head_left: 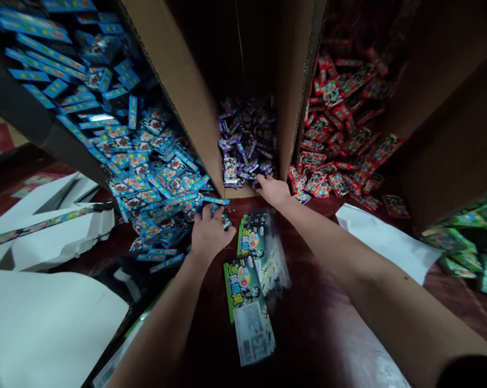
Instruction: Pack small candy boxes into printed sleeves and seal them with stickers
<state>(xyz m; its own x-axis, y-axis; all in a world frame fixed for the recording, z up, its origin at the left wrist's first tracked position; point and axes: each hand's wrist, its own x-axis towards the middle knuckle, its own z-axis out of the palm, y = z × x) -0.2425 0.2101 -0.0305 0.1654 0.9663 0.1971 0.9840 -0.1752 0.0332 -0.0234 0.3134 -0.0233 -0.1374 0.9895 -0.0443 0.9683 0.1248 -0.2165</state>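
Dark-red tabletop [310, 302], glossy, under dim light; row of open cardboard ctns beyond both hands, stock spilling fwd.

Item: L hand [209, 233]. Palm down, fingers bent & a bit apart, thumb out to the side; fingertips at front edge of blue pkts [162, 180], one pkt showing btwn fingers & thumb. Can't tell if it's gripped or only touched.

Item: R hand [273, 191]. Reaches farther fwd than L, at the front lip of centre ctn [243, 192]; fingers bent, fingertips at purple pkts [249, 148]. Grip partly hidden; can't tell if a pkt is held.

Item: blue pkts, large heap, fwd & left of L hand, running down to tabletop beside it.

Item: purple pkts, smaller heap, inside centre ctn, just beyond R hand.

Item: red pkts [344, 134], heap fwd & right of R hand.

Item: green-edged boxes [243, 277], qty 2, flat btwn the forearms, nearer one overlapping the other; clear plastic wrap [278, 258] alongside.

Item: white sheet [384, 237], right of R forearm; green pkts [464, 253] farther right.

Item: white paper [45, 328], left of L forearm.
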